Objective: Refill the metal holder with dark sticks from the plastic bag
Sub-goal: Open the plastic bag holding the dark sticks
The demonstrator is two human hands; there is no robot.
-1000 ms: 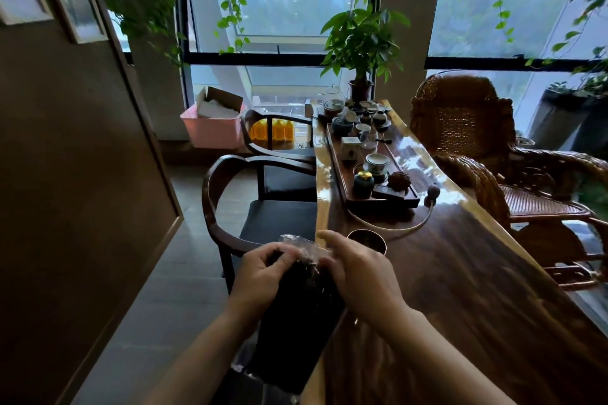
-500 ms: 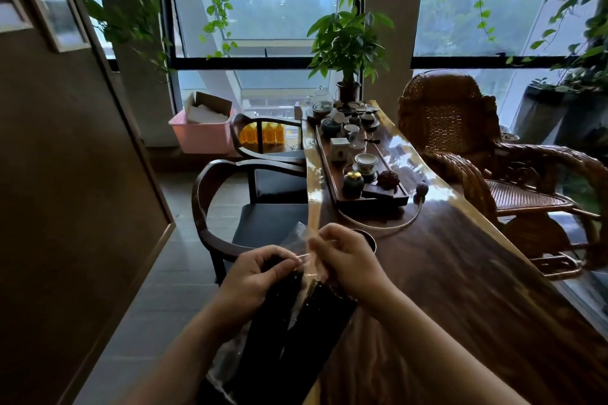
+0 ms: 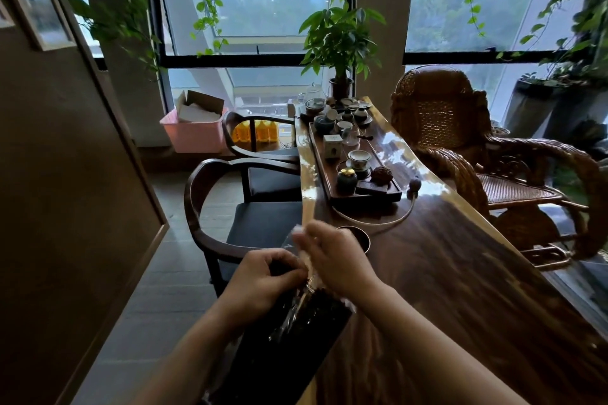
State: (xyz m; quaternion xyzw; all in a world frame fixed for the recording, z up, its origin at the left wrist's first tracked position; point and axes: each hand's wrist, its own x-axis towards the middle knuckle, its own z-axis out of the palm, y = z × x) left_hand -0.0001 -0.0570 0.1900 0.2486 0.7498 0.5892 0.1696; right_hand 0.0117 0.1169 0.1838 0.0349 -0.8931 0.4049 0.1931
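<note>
The plastic bag (image 3: 289, 332) of dark sticks (image 3: 316, 309) is held upright between both hands at the near edge of the surface (image 3: 460, 289), its long axis running from the person's lap up and slightly away, mouth end uppermost. The left hand (image 3: 260, 279) is clenched on the bag's upper part, fingers (image 3: 286, 273) pinching the film near the top. The right hand (image 3: 335, 260) grips the other side of the opening, and a strip of clear film pokes up above it; my guess is the mouth is being pulled open, though blur hides the exact pinch.

The metal holder (image 3: 357, 238) stands just beyond the right hand on the surface, half hidden by the knuckles, so the right hand is the nearer one for carrying sticks across. Its mouth faces up, directly ahead of the bag's top.

Farther off lie a curved tube (image 3: 378, 226) and the tea tray (image 3: 329, 174) with cups. Neither blocks the short path. A wooden chair (image 3: 237, 200) sits left of the surface.
</note>
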